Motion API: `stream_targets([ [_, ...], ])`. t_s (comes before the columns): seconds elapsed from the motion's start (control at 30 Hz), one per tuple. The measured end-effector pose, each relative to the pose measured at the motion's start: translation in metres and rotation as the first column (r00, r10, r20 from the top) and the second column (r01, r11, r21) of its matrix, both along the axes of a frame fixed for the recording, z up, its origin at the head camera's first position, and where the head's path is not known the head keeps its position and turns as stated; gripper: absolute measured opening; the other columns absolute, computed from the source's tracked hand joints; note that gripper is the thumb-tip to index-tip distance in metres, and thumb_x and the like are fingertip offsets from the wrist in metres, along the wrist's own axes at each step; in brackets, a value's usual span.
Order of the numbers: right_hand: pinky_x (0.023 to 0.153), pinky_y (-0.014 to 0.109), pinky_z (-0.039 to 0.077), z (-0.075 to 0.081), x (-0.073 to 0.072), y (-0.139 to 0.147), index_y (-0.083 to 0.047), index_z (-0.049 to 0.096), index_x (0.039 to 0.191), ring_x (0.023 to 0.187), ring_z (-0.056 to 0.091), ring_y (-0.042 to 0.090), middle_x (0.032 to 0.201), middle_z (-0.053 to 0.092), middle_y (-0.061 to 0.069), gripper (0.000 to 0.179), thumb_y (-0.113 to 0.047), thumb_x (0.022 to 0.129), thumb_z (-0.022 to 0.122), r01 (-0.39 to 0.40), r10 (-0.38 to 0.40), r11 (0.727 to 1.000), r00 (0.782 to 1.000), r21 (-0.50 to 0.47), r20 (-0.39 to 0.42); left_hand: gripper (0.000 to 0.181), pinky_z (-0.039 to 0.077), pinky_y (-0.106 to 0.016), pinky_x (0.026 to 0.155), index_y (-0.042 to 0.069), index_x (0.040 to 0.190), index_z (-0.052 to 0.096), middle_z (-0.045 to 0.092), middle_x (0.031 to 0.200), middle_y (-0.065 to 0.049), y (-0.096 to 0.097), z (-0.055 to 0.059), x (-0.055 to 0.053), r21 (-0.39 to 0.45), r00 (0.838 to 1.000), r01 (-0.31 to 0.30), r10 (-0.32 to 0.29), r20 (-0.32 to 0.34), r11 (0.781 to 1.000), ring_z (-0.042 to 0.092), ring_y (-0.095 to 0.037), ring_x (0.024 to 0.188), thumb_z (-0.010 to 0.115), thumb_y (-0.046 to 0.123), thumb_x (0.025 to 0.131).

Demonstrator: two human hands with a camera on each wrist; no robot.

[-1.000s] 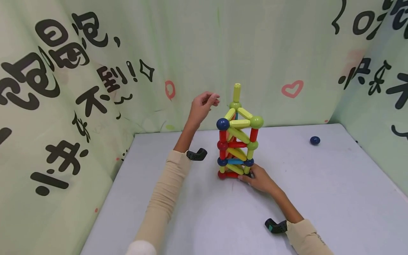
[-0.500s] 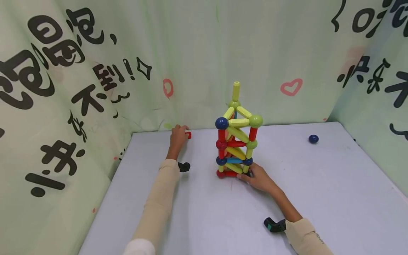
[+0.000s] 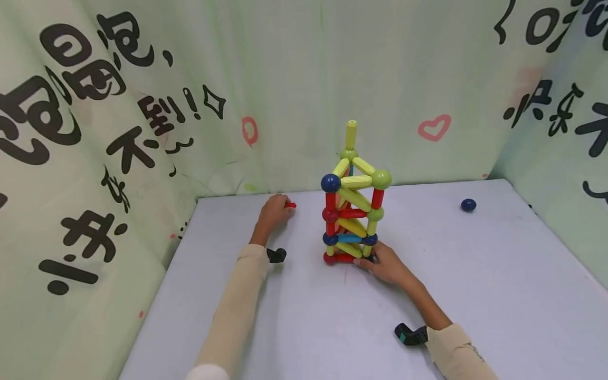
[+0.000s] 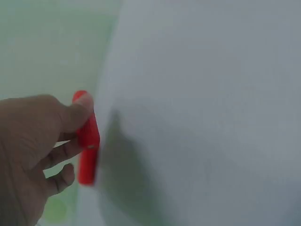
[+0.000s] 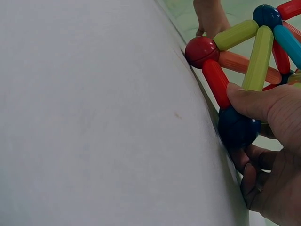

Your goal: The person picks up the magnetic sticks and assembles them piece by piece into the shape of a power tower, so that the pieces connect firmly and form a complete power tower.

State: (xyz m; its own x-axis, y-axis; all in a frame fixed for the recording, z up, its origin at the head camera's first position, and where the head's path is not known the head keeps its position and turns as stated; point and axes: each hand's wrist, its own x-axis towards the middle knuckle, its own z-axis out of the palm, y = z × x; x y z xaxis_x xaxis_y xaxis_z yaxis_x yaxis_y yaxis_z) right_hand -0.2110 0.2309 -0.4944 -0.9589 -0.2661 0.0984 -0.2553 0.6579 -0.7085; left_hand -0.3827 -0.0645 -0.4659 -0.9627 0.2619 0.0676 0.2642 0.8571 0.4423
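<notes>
At the back left of the table my left hand [image 3: 275, 210] pinches a red magnetic rod [image 4: 88, 127] between thumb and fingers. A second red piece [image 4: 87, 167] shows just below it in the left wrist view, end close to end. My right hand [image 3: 386, 264] grips the foot of a tower of magnetic rods and balls [image 3: 349, 213], fingers around the dark blue bottom ball [image 5: 237, 127] and thumb against the rods. The tower stands upright, with red, yellow-green and blue parts. A single yellow rod [image 3: 351, 135] points up from its top ball [image 3: 349, 155].
A loose dark blue ball [image 3: 468, 205] lies on the white table [image 3: 475, 285] at the back right. Pale green curtains [image 3: 285, 79] with black writing hang behind the table and along both sides.
My left hand has come down from beside the tower's top to the table's back left and now holds a red rod. My right hand keeps its grip on the tower's foot.
</notes>
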Motion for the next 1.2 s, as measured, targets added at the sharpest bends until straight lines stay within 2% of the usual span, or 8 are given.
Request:
stream_targets([
  [0.07,0.066,0.027,0.041,0.000,0.000,0.000,-0.002,0.055,0.121,0.079,0.048,0.017,0.086,0.057,0.004,0.041,-0.021,0.089,0.071,0.002,-0.002,1.000,1.000,0.006,-0.004,0.025,0.052,-0.031,0.076,0.002,0.108,0.067,0.068,0.100,-0.012,0.008,0.012,0.003,0.192,0.999,0.031,-0.034,0.011,0.981,0.061,-0.022,0.090,0.067,0.023,0.094],
  [0.17,0.066,0.027,0.041,-0.001,0.000,0.000,-0.002,0.054,0.122,0.079,0.049,0.017,0.086,0.057,0.004,0.042,-0.021,0.089,0.071,0.004,-0.004,1.000,1.000,0.007,-0.008,0.030,0.052,-0.026,0.077,0.004,0.111,0.065,0.069,0.102,-0.012,0.021,0.039,0.012,0.439,0.994,0.105,-0.100,-0.035,0.892,0.063,-0.021,0.093,0.065,0.029,0.095],
  [0.4,0.069,0.028,0.043,-0.001,0.000,0.000,-0.001,0.054,0.123,0.082,0.050,0.018,0.089,0.059,0.004,0.043,-0.023,0.089,0.071,0.000,0.000,1.000,1.000,0.003,-0.013,0.030,0.052,-0.023,0.080,0.002,0.121,0.059,0.065,0.110,-0.016,0.042,0.123,0.062,0.780,0.952,0.301,-0.222,-0.212,0.549,0.061,-0.020,0.096,0.062,0.020,0.096],
  [0.5,0.069,0.028,0.043,-0.001,-0.001,0.001,-0.001,0.054,0.123,0.081,0.050,0.018,0.090,0.060,0.005,0.043,-0.022,0.090,0.071,-0.001,0.002,1.000,1.000,0.004,-0.020,0.028,0.054,-0.022,0.079,-0.001,0.121,0.057,0.063,0.109,-0.019,0.046,0.149,0.083,0.810,0.922,0.378,-0.255,-0.289,0.449,0.061,-0.018,0.093,0.062,0.011,0.095],
  [0.63,0.069,0.029,0.044,0.000,-0.003,0.001,-0.002,0.054,0.122,0.082,0.050,0.018,0.090,0.061,0.005,0.042,-0.022,0.090,0.071,0.004,-0.004,1.000,1.000,0.005,-0.026,0.028,0.054,-0.024,0.084,-0.006,0.120,0.056,0.062,0.110,-0.022,0.048,0.167,0.100,0.779,0.884,0.459,-0.302,-0.356,0.427,0.062,-0.017,0.096,0.061,0.001,0.093],
  [0.9,0.072,0.029,0.047,-0.001,-0.001,-0.001,-0.002,0.054,0.122,0.084,0.053,0.018,0.095,0.063,0.005,0.043,-0.023,0.090,0.071,-0.011,0.011,1.000,1.000,-0.007,-0.019,0.028,0.053,-0.027,0.081,-0.004,0.119,0.059,0.065,0.109,-0.019,0.050,0.169,0.105,0.667,0.842,0.539,-0.315,-0.437,0.515,0.063,-0.021,0.097,0.064,0.003,0.092],
  [1.0,0.074,0.030,0.048,-0.001,0.000,-0.002,-0.003,0.054,0.121,0.085,0.053,0.018,0.096,0.064,0.006,0.042,-0.022,0.089,0.072,-0.007,0.007,1.000,1.000,-0.008,-0.029,0.028,0.054,-0.029,0.081,-0.003,0.119,0.060,0.066,0.109,-0.018,0.052,0.170,0.106,0.649,0.838,0.546,-0.320,-0.443,0.530,0.063,-0.021,0.097,0.064,0.004,0.092],
  [1.2,0.074,0.031,0.048,-0.003,0.001,-0.007,-0.004,0.057,0.119,0.087,0.056,0.019,0.099,0.067,0.007,0.044,-0.024,0.085,0.077,0.049,-0.049,0.999,0.997,-0.007,-0.055,0.028,0.053,-0.028,0.082,-0.004,0.119,0.058,0.064,0.111,-0.019,0.052,0.169,0.107,0.673,0.843,0.538,-0.328,-0.427,0.508,0.062,-0.022,0.101,0.063,0.003,0.093],
])
